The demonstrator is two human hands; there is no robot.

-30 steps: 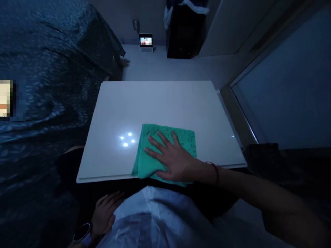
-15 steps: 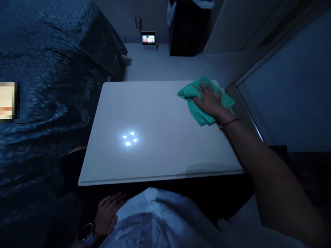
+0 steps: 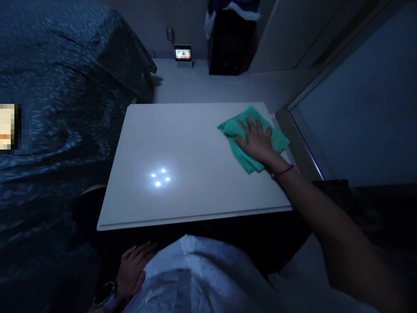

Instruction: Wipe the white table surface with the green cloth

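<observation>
My right hand [image 3: 257, 138] lies flat with fingers spread on a green cloth [image 3: 241, 126]. The cloth is bunched and folded beneath the palm, near the far right corner of a white tabletop [image 3: 182, 143]. Below the table's near edge, my left hand [image 3: 134, 266] rests by my lap against the pale shirt [image 3: 208, 269]. Its fingers are stretched out and nothing shows in it. A watch [image 3: 104, 295] is on the left wrist, a red string bracelet [image 3: 285, 170] on the right.
A bed with a patterned dark cover [image 3: 65, 87] stands along the left. Past the table, a small lit screen [image 3: 183, 54] and a black cabinet [image 3: 230, 43] sit on the floor. A pale door-like panel [image 3: 358, 104] is on the right. The room is dim.
My right hand and the green cloth have slid a little toward me along the right side of the tabletop. My left hand stays in place.
</observation>
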